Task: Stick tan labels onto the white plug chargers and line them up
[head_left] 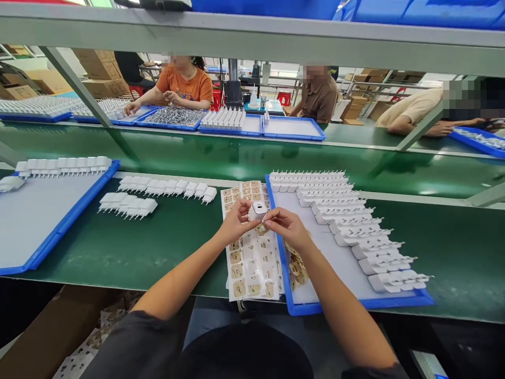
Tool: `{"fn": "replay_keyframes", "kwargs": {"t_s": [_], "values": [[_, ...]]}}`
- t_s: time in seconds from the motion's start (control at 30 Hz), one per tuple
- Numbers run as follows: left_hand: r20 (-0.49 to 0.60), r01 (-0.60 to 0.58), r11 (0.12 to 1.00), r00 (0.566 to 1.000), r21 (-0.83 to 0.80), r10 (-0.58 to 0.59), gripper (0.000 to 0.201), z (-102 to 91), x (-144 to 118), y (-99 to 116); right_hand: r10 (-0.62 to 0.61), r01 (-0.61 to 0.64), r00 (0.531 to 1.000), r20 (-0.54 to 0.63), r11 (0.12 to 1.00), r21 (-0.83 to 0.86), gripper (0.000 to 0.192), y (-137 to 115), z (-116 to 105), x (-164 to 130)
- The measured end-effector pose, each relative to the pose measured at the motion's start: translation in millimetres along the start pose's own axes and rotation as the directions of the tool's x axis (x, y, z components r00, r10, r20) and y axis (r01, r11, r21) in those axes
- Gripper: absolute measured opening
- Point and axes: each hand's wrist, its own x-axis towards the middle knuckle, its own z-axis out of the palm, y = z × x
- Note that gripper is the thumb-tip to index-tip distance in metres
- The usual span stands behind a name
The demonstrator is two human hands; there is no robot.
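Note:
My left hand (238,222) is closed around a white wall charger (258,210), with the charger's port face turned up. At the charger's lower right corner, the thumb and fingers of my right hand (287,225) are pinched together; what lies between them is too small to make out. Below both hands lies a stack of white sheets (252,268) carrying tan square stickers with cut-outs. Several loose tan sticker pieces (296,271) lie by my right forearm, along the left side of a blue-rimmed tray (290,300).
Rows of white chargers (357,231) fill the right tray's far and right sides. More chargers (168,187) lie on the green bench (158,242), left of the sheets. Another blue-rimmed tray (71,221) stands far left. A shelf beam (252,34) crosses overhead; co-workers sit beyond the bench.

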Motion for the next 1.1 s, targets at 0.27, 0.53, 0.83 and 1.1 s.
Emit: {"fn": "replay_keyframes", "kwargs": {"t_s": [0.27, 0.53, 0.83, 1.1], "values": [[0.085, -0.126, 0.992, 0.989, 0.019, 0.124, 0.048, -6.4, -9.2, 4.2, 0.050, -0.048, 0.997, -0.061, 0.998, 0.031, 0.023, 4.4, 1.6, 1.9], [-0.039, -0.271, 0.915, 0.955, 0.300, 0.296, 0.039, -2.6, -8.8, 9.1, 0.051, -0.048, 0.956, -0.290, 0.999, 0.016, 0.022, -0.6, 4.1, 4.0], [-0.002, -0.276, 0.903, 0.956, 0.330, 0.293, 0.040, -0.5, -10.9, 9.2, 0.061, -0.062, 0.957, -0.283, 0.998, 0.007, 0.019, 4.3, 10.4, 3.2], [-0.002, -0.287, 0.897, 0.952, 0.336, 0.306, 0.039, -0.5, -10.8, 10.0, 0.064, -0.064, 0.956, -0.288, 0.998, 0.010, 0.017, 2.1, 9.5, 3.5]]}}
